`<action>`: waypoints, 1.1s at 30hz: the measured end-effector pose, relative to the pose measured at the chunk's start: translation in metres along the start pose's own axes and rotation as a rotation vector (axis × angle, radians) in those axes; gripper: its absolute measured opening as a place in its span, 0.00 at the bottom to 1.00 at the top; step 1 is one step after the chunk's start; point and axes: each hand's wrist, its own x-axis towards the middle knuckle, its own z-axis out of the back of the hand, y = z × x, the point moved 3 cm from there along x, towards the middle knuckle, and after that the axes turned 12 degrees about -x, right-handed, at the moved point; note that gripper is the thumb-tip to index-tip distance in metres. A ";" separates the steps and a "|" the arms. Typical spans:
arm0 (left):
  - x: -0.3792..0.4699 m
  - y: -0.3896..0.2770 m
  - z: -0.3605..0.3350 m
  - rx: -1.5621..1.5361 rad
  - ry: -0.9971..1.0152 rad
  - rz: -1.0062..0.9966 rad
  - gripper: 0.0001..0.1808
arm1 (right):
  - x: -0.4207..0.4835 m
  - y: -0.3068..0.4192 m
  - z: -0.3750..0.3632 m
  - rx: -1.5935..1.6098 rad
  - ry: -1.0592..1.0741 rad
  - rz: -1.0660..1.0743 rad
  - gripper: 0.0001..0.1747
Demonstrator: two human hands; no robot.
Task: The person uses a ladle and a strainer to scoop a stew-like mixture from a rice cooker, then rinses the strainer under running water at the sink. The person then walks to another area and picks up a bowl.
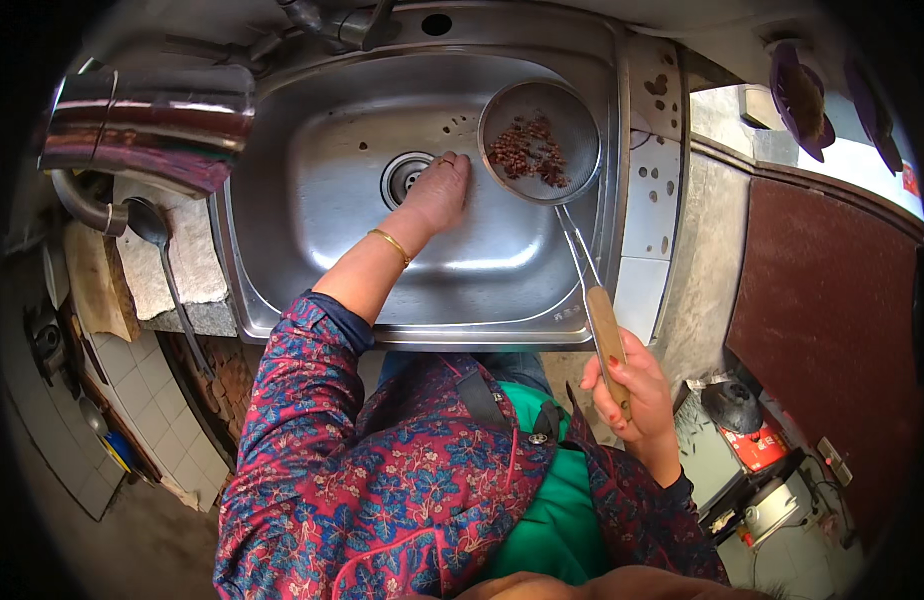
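My left hand (441, 189) is down in the stainless steel sink (342, 247), just right of the drain strainer (396, 178). Its fingers point away from me and their tips are hidden, so whether they hold anything does not show. My right hand (636, 386) grips the wooden handle of a wire mesh skimmer (588, 127) near the sink's front right corner. The round mesh is over the right side of the sink, with small reddish-brown pieces (528, 150) lying in it. Several dark bits (454, 124) lie on the sink bottom beyond my left hand.
A faucet (334, 22) stands behind the sink. A shiny metal cylinder (154, 120) juts in at the upper left. Below it, a metal ladle (161, 236) rests by a wooden board (98, 277). White tiles with dark spots (649, 202) edge the sink's right side.
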 end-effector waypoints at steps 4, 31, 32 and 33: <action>0.005 0.002 -0.005 0.027 -0.041 -0.008 0.14 | 0.000 0.002 0.000 -0.022 -0.011 -0.005 0.25; -0.039 0.017 0.073 -0.376 -0.408 0.237 0.05 | 0.004 -0.007 -0.011 -0.216 -0.081 -0.043 0.25; -0.046 0.006 0.083 -0.457 -0.461 0.177 0.05 | 0.005 -0.009 -0.012 -0.225 -0.073 -0.057 0.25; -0.055 -0.008 0.094 -0.536 -0.513 0.116 0.05 | 0.007 -0.010 -0.013 -0.235 -0.065 -0.070 0.25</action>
